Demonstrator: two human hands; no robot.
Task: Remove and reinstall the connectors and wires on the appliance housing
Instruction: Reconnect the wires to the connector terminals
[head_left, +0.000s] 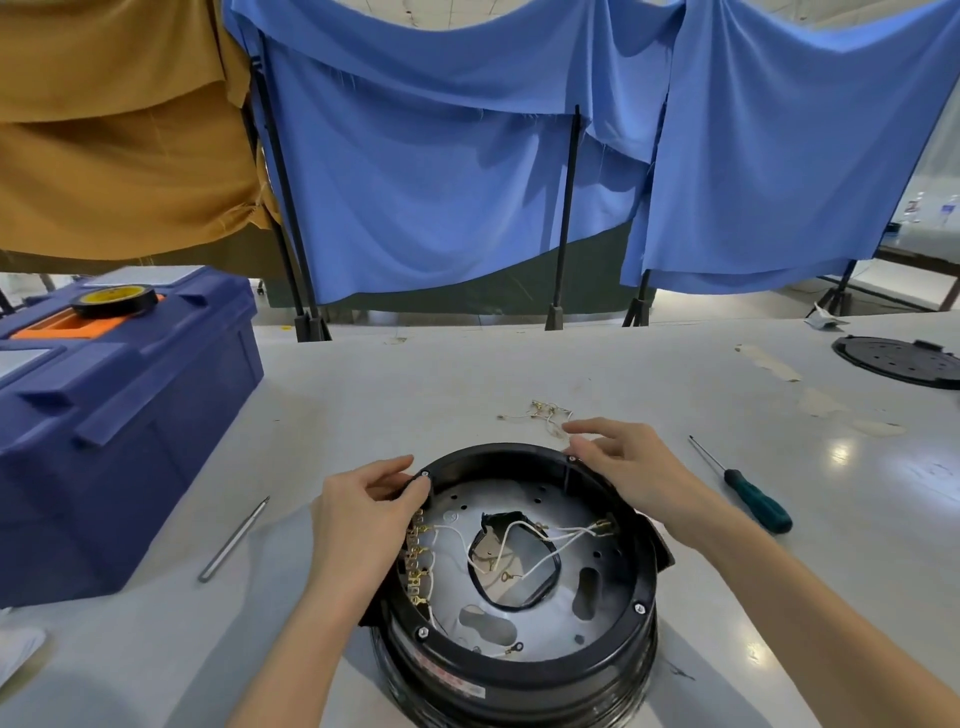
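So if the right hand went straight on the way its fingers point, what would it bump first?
Probably the loose wires lying on the table just past the right hand's fingertips. Height is unclear, so it might pass over them.

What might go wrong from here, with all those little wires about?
If the left hand and right hand, both on the rim, turn the housing, the white wires lying slack across its central opening might snag or pull off their terminals. The loose bundle of wires sits just beyond the right hand; a nudge may scatter it. The screwdriver lies near the right forearm and might get knocked away.
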